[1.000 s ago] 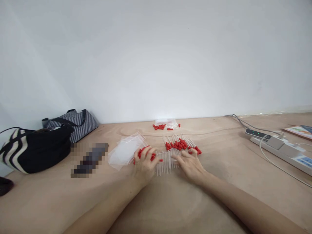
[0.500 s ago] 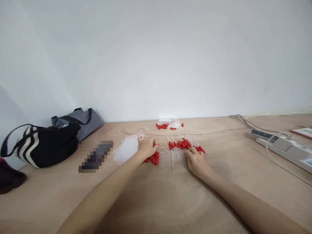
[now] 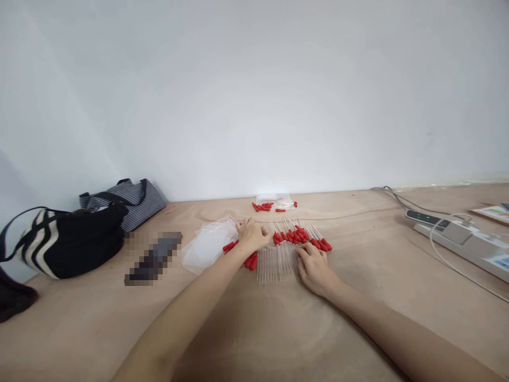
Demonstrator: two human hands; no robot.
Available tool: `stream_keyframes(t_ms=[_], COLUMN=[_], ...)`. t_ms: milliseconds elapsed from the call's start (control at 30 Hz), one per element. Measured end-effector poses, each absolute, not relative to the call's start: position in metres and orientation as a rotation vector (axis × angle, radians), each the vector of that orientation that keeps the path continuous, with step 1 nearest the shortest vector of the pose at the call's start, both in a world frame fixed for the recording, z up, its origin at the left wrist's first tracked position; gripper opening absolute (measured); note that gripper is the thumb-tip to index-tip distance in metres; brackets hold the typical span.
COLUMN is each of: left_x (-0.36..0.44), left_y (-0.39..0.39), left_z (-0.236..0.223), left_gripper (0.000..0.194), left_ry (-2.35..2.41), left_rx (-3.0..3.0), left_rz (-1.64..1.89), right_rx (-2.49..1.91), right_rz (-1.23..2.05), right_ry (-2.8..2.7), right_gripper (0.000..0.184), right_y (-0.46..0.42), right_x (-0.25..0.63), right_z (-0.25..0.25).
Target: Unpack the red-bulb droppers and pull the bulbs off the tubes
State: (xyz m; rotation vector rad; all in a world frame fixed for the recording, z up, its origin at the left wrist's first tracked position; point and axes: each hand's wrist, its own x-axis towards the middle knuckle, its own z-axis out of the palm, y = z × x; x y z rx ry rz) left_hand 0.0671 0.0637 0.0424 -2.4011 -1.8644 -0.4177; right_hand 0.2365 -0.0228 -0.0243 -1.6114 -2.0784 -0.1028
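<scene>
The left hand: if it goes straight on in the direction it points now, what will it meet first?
The left hand would probably meet the far red caps, though its height is unclear.

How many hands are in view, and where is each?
2: the left hand beside the clear plastic bags and red bulbs, the right hand at the right end of the nearer clear tubes. No others show.

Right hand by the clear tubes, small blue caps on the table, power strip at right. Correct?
The small caps are red, not blue; the head view shows it. The rest holds: right hand by the clear tubes, power strip at right.
</scene>
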Motion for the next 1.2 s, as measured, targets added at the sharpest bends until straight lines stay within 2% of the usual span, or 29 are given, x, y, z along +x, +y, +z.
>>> stream_keyframes(t_ms=[200,500,700,833,1000,1200], left_x=[0.099,0.092,0.049,0.026,0.025,0.032], left_y=[0.075,0.079,0.029,-0.003,-0.014,-0.014], left_z=[0.034,0.039,0.051,0.035,0.013,0.004], left_gripper=[0.045,0.032,0.023,0.017,0.012,0.012], left_ry=[-2.005,-2.087,-1.745,-1.12,-0.785,-0.74], left_rx=[-2.346,-2.319,-2.447,-2.514,-2.402,-2.334], left_rz=[-0.371,-0.356,-0.478,-0.705,-0.914,-1.019], right_rx=[-1.641,-1.568,-1.464,-1.304,-1.078,-0.915], right_rz=[-0.226,-0.302,-0.429,-0.593,-0.753,-0.785], right_ry=[-2.113,-2.11,-2.044,-2.043,-2.174,-2.132], right_gripper=[0.026,0.034,0.039,0.044,0.032,0.024], right_y=[-0.029,-0.032,-0.032,-0.032,-0.031,-0.028], right_x=[0.232,0.233,0.232,0.228,0.223,0.223], right_z=[-0.015,-0.017,-0.012,-0.008,-0.011,-0.017])
